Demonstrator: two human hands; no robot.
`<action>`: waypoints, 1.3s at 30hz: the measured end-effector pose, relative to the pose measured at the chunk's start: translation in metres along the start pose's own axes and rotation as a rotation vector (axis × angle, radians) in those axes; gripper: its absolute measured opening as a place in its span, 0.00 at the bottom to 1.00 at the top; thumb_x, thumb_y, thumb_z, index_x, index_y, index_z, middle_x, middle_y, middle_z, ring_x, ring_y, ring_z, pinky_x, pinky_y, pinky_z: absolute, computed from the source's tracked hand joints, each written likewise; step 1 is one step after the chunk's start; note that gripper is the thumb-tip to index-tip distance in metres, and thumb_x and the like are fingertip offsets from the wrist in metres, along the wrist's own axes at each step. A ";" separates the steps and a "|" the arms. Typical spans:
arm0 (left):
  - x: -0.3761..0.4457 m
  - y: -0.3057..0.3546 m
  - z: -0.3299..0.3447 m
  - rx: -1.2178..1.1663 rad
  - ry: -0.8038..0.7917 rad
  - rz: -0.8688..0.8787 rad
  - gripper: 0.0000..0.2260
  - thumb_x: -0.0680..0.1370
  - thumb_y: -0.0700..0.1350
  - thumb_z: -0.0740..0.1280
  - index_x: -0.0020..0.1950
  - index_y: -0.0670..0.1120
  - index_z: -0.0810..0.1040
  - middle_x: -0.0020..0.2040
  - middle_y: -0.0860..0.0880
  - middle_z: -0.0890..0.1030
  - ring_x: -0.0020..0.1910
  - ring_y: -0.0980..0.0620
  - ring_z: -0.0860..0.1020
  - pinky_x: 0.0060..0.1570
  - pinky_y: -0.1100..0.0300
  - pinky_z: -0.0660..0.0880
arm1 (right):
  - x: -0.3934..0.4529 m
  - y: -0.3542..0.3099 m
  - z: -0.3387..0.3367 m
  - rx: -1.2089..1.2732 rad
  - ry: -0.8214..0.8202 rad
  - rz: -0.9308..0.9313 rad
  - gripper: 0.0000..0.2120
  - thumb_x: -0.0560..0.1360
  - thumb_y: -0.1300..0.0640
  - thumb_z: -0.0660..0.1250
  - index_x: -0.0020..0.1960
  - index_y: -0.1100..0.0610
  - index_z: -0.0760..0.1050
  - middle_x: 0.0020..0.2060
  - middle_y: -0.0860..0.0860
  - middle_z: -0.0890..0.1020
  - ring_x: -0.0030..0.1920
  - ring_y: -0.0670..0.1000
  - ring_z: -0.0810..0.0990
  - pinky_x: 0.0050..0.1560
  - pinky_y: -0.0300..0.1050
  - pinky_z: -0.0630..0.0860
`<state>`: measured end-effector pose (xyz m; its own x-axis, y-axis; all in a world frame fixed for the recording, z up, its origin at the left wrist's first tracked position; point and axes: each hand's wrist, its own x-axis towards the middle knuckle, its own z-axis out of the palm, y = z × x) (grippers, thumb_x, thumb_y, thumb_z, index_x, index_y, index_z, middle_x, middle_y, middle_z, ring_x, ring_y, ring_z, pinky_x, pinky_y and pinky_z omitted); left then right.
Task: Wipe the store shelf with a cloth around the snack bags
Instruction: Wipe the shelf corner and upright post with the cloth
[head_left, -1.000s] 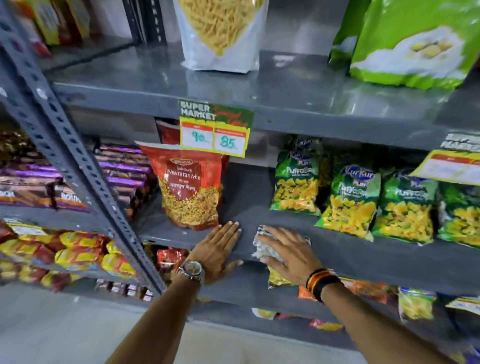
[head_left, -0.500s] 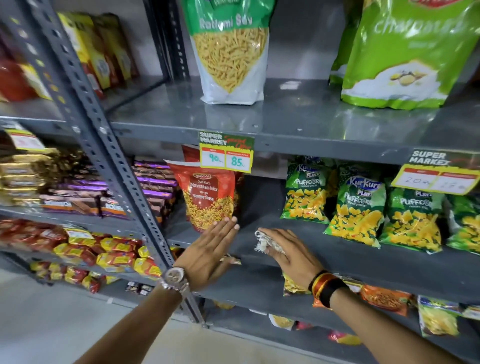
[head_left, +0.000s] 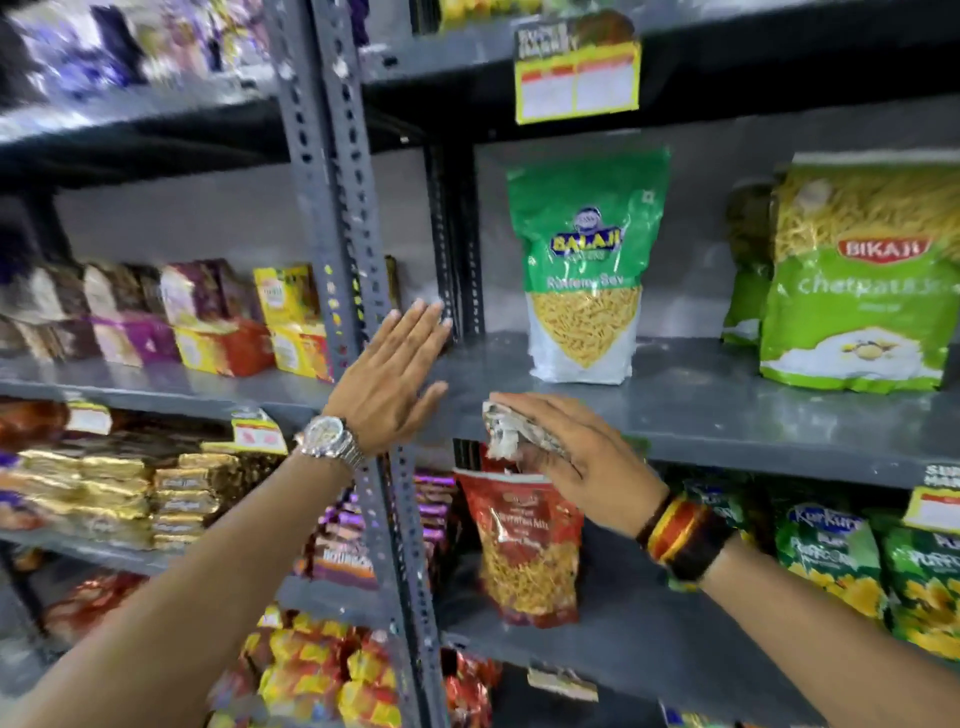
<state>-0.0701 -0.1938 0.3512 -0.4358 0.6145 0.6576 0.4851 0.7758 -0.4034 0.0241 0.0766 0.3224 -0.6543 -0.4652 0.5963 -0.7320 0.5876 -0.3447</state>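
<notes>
Rising from the lower shelf (head_left: 597, 639), where they lay half a second ago, both hands are now seen at the front edge of the upper shelf (head_left: 727, 410). The view has been tilted up with them.

- Right hand (head_left: 576, 452): clenched on the crumpled cloth (head_left: 501, 428), held at the shelf lip, left of centre. Contact with the surface cannot be told.
- Left hand (head_left: 392, 374): flat, fingers spread, nothing grasped; raised beside the upright post (head_left: 337, 260).
- Sev bag (head_left: 587, 260): upright on the upper shelf, just behind the cloth. Green bag (head_left: 862, 280) well apart to the right.
- Red bag (head_left: 524, 551): left standing on the lower shelf.

Judgement: the lower level is taken as finished; wiping is being shifted one level up. The bare strip in front of and between the bags looks to be next.
</notes>
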 end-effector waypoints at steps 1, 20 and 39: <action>0.011 -0.016 -0.004 0.041 0.014 0.016 0.29 0.84 0.52 0.54 0.81 0.38 0.55 0.82 0.38 0.55 0.81 0.40 0.52 0.78 0.39 0.54 | 0.022 0.000 0.001 -0.017 0.023 -0.002 0.22 0.80 0.48 0.60 0.73 0.44 0.63 0.66 0.40 0.71 0.65 0.35 0.66 0.66 0.23 0.55; 0.055 -0.096 0.011 0.164 0.299 0.094 0.32 0.83 0.53 0.55 0.82 0.38 0.49 0.82 0.38 0.48 0.82 0.40 0.46 0.80 0.41 0.47 | 0.299 0.156 0.090 -0.469 -0.109 0.407 0.20 0.76 0.55 0.58 0.66 0.42 0.66 0.63 0.54 0.76 0.61 0.61 0.76 0.58 0.57 0.75; 0.054 -0.095 0.012 0.173 0.317 0.093 0.32 0.83 0.52 0.54 0.82 0.38 0.49 0.82 0.37 0.50 0.82 0.39 0.48 0.79 0.40 0.50 | 0.271 0.148 0.097 -0.045 -0.366 0.349 0.14 0.77 0.54 0.67 0.62 0.50 0.75 0.57 0.47 0.81 0.56 0.46 0.77 0.59 0.40 0.72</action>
<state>-0.1489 -0.2320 0.4174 -0.1261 0.6299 0.7664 0.3641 0.7480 -0.5549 -0.2800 -0.0268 0.3624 -0.8879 -0.4331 0.1552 -0.4546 0.7737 -0.4414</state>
